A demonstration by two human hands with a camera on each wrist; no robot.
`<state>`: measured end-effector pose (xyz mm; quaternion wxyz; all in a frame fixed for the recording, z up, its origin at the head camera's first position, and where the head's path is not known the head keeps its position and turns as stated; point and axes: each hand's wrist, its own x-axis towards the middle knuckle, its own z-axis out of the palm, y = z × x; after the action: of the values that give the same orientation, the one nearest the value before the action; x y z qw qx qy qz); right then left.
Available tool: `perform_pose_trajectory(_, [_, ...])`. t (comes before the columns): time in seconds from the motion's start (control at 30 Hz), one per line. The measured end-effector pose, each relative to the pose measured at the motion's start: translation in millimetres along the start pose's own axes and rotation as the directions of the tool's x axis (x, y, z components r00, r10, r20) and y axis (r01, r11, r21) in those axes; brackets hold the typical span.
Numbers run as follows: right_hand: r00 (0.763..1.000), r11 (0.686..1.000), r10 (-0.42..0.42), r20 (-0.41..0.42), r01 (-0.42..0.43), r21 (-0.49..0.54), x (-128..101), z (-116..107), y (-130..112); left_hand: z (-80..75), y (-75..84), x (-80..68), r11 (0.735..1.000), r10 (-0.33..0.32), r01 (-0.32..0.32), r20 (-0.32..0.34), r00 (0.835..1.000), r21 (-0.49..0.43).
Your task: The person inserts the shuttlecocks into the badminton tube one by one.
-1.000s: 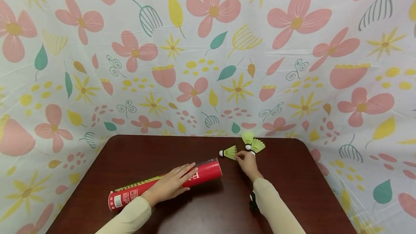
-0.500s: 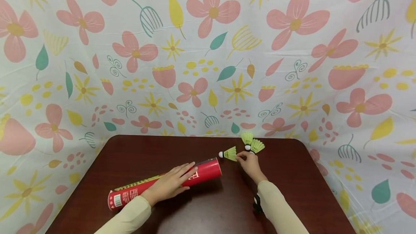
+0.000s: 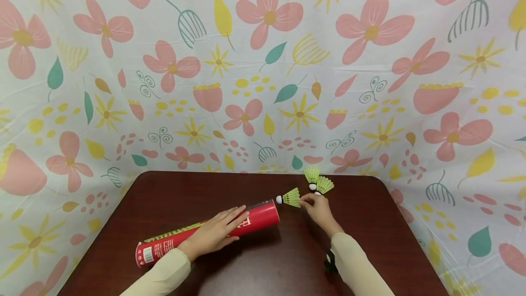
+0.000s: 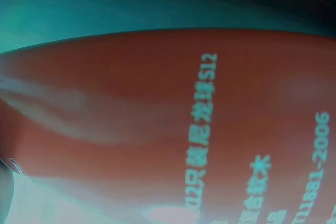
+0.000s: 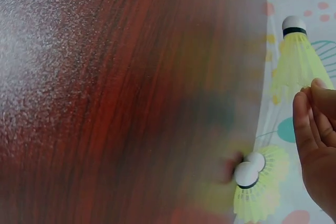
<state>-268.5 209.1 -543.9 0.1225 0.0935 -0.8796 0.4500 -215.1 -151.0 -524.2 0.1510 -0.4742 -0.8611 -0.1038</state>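
My left hand (image 3: 215,233) lies over a red shuttlecock tube (image 3: 263,216), fingers stretched across its upper side. The tube lies slantwise on the table; in the left wrist view its red wall (image 4: 131,108) with printed writing fills most of the picture. My right hand (image 3: 319,211) pinches the skirt edge of a yellow shuttlecock (image 3: 291,197) between thumb and fingertips. Its white cork points left, close by the tube's right end. In the right wrist view this shuttlecock (image 5: 299,59) is held above the tabletop, cork away from the hand (image 5: 320,135).
Two more yellow shuttlecocks (image 3: 312,177) lie together near the back edge of the dark wooden table (image 3: 197,184), just behind my right hand. A flowered cloth (image 3: 246,104) hangs behind and around the table. A dark wrist device (image 3: 330,261) sits at the right sleeve.
My right hand has drawn slightly toward the front with the pinched shuttlecock, bringing its cork level with the tube's end. The left hand and the tube stay nearly still.
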Motion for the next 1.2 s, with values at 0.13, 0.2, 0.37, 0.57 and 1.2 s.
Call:
perform_pose_trajectory(0.13, [0.999,0.999,-0.045,0.0,0.045,0.01,-2,-4,-5,1.0,-1.3,-0.3,1.0,0.001,-0.001,0.004,1.0,0.008])
perform_pose_trajectory(0.2, [0.998,0.998,-0.063,-0.003,0.063,0.006,-3,-6,-7,1.0,-2.0,-0.4,1.0,0.001,-0.002,0.006,1.0,0.013])
perform_pose_trajectory(0.37, [0.994,0.994,-0.105,-0.019,0.105,-0.001,-8,-8,-12,0.3,-3.2,-0.9,1.0,0.008,-0.008,-0.002,1.0,0.02])
perform_pose_trajectory(0.57, [0.988,0.989,-0.145,-0.048,0.146,0.017,-14,-13,-16,-0.5,-3.6,-0.7,0.999,0.019,-0.019,-0.008,1.0,0.034])
perform_pose_trajectory(1.2, [0.986,0.979,-0.163,-0.022,0.165,0.117,-29,-11,-36,-1.7,-1.3,3.3,0.999,-0.001,0.0,0.016,1.0,0.041])
